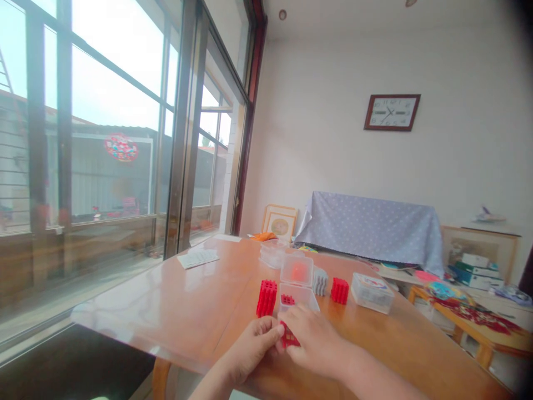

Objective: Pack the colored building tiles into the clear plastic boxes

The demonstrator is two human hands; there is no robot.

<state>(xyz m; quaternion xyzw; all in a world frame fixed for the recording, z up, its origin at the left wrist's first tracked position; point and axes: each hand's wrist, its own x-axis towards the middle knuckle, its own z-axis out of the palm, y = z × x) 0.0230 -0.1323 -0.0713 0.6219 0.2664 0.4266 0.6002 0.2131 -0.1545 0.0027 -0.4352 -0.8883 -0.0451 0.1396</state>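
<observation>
Close to the table's near edge, my left hand [259, 343] and my right hand [313, 336] come together on a red plastic grid piece [290, 335] with square holes. The left thumb and fingers pinch its left side; the right fingers close over its top and right side. Just beyond them stands an open clear plastic box [310, 297], its lid [297, 270] tilted up behind, with another red grid piece [287, 300] inside. A stack of red grid pieces [267, 298] is left of the box. Grey pieces [320, 281] and a second red stack [340, 291] stand to the right.
A closed clear box [372, 293] sits on the right of the wooden table [200, 305]. Further back are clear containers [272, 253], and papers [197, 258] lie at the left. A low wooden table [478, 316] with a red cloth stands at the right.
</observation>
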